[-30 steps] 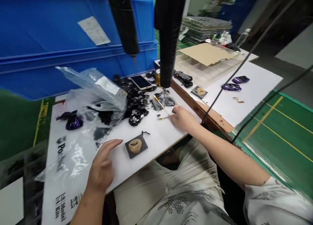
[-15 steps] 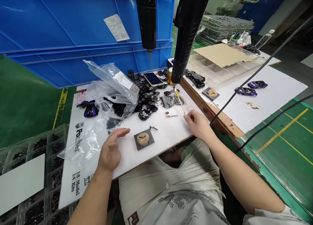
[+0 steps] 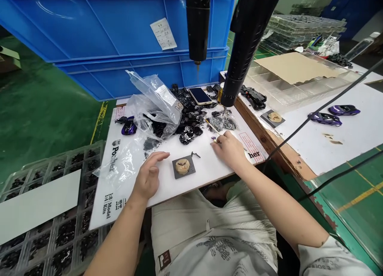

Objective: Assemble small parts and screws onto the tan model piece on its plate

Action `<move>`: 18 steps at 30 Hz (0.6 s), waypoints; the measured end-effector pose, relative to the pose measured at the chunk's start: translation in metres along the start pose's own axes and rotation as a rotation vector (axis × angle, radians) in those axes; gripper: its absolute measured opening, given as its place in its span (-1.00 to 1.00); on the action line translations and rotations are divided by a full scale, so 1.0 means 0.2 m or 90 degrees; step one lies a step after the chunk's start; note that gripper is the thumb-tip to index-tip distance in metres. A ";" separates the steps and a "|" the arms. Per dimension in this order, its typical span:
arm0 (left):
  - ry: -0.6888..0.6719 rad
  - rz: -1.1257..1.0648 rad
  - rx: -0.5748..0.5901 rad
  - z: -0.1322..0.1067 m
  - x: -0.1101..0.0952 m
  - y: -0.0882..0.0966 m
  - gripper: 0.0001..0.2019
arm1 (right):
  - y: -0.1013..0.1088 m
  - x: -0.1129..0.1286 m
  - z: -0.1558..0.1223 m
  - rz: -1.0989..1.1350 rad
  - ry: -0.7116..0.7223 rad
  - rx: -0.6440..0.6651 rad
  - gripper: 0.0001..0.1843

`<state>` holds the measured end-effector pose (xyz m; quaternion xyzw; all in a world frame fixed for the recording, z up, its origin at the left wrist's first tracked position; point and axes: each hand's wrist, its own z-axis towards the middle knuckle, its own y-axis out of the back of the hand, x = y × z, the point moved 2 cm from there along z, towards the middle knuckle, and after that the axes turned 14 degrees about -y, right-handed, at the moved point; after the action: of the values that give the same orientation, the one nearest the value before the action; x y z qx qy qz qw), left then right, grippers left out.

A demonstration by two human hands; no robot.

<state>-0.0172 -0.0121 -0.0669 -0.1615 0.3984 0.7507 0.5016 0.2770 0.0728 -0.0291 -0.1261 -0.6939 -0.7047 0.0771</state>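
My right hand is closed on a thin pale stick with a yellowish tip, which points up and left toward the black parts. Close by its fingers lies a tiny purple piece, partly hidden by the hand. My left hand is open over the left side of the white board, fingers stretched toward a tan putty-like lump. That lump sits on a dark grey square pad. A small black part lies just beyond the pad's corner.
Two screwdrivers hang overhead. Black model-car parts, a phone, a clear plastic bag and a purple car body lie behind my hands. Blue crates stand beyond. Two purple cars rest on the right-hand table.
My right hand has moved left over the board with the stick, nearer the tiny purple piece. The stick's tip has swung left. My left hand keeps its open pose; the camera view has shifted.
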 end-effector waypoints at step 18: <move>0.008 -0.044 0.018 0.01 0.03 0.03 -0.25 | 0.17 -0.04 0.58 0.034 0.027 -0.203 -0.62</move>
<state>-0.0255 -0.0081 -0.0662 -0.1730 0.4063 0.7262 0.5269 0.3027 0.1862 0.0014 -0.1407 -0.5676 -0.8062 0.0894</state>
